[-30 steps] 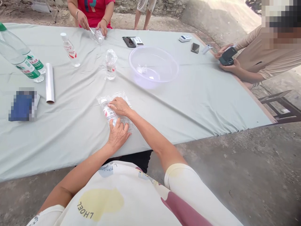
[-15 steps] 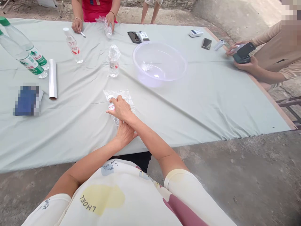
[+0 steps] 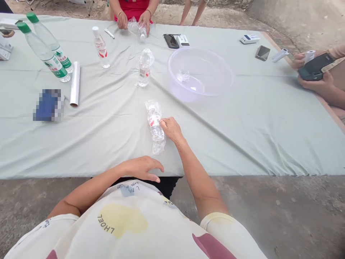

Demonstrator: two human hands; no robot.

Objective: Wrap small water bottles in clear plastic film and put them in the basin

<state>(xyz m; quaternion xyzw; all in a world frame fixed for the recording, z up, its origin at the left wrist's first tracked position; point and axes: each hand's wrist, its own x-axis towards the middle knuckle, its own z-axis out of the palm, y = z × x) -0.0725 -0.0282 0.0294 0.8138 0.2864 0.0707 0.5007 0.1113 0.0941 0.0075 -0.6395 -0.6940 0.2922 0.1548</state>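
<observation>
A small water bottle with a red and white label lies on the tablecloth before me, cap end away from me. Clear plastic film is wrapped round it and sticks out crumpled past both ends. At the bottle's right side my right hand has its fingers curled in, pinching the film's edge against the bottle. My left hand hovers near the table's front edge, apart from the bottle, thumb and fingers spread with nothing in them. Farther back stands another film-wrapped bottle.
A translucent basin holds crumpled film. To the left are a film roll, two green-capped bottles, a small bottle and a blurred blue item. Across the table, another person's hands hold a bottle; at right, hands grip a dark device.
My hands have come apart: the left drew back toward the table edge, the right shifted to the bottle's right side. The film now lies closer round the bottle. The view has shifted left.
</observation>
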